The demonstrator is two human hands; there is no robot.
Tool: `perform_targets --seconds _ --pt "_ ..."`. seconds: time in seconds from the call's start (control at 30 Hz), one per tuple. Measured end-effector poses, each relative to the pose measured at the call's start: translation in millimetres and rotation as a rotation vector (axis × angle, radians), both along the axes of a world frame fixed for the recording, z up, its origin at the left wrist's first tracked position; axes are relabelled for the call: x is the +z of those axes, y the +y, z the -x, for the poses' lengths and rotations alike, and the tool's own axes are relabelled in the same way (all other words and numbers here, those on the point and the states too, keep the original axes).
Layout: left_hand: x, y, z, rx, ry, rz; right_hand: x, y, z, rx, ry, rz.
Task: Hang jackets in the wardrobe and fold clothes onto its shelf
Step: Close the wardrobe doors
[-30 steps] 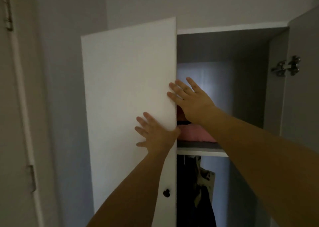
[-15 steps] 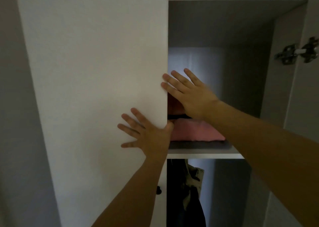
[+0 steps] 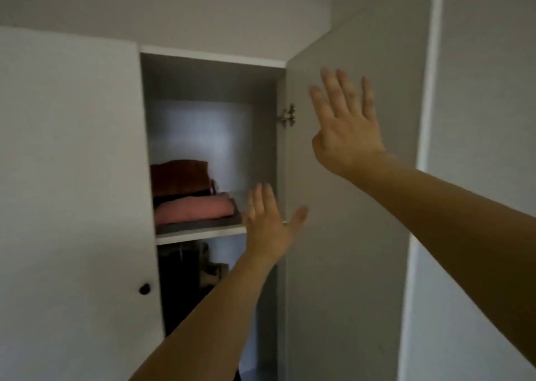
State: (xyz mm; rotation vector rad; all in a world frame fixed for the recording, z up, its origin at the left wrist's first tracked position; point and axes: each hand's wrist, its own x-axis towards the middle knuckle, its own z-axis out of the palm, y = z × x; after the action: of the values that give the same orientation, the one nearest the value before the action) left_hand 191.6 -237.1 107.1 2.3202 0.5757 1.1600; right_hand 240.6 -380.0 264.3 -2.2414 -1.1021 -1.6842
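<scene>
One tall white wardrobe point(image 3: 208, 59) of smooth flat panels fills the view, with two plain slab doors. The left white door point(image 3: 72, 177) stands almost closed and carries a single small round black knob point(image 3: 144, 288) near its inner edge. The right white door point(image 3: 348, 235) is swung wide open, its inner face toward the camera, hung on one visible metal hinge point(image 3: 287, 116) near the top.

Inside runs one flat white shelf point(image 3: 200, 231). On it lies one stack of folded clothes, three soft pieces that can be counted: a dark rust-brown folded garment point(image 3: 179, 177) on top, a thin black layer point(image 3: 174, 199) under it, and a thick pink folded garment point(image 3: 194, 210) at the bottom. Below the shelf hang dark jackets point(image 3: 179, 282); how many is too dim to tell, though one pale beige piece shows among them.

Two bare arms reach up. The right hand point(image 3: 348, 131) is spread flat, fingers straight and apart, against or just before the open door's inner face; contact cannot be told. The left hand point(image 3: 269, 224) is released too, fingers straight, thumb out, in front of the shelf's right end, holding nothing.
</scene>
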Motion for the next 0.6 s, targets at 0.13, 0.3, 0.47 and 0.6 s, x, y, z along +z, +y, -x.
perform_targets --seconds 0.13,0.3,0.47,0.6 --pt "-2.8 -104.8 -43.4 -0.397 0.261 0.268 6.6 -96.2 -19.5 0.027 0.132 -0.302" --pt "-5.3 -167.4 -60.6 -0.321 0.159 0.323 -2.1 -130.0 -32.4 0.499 0.949 -0.426" --pt "-2.9 -158.3 -46.0 -0.194 0.144 0.219 -16.0 -116.7 -20.2 0.616 0.754 -0.382" --pt "-8.1 -117.8 8.2 -0.333 0.055 0.279 -31.8 -74.9 9.2 0.795 0.759 -0.353"
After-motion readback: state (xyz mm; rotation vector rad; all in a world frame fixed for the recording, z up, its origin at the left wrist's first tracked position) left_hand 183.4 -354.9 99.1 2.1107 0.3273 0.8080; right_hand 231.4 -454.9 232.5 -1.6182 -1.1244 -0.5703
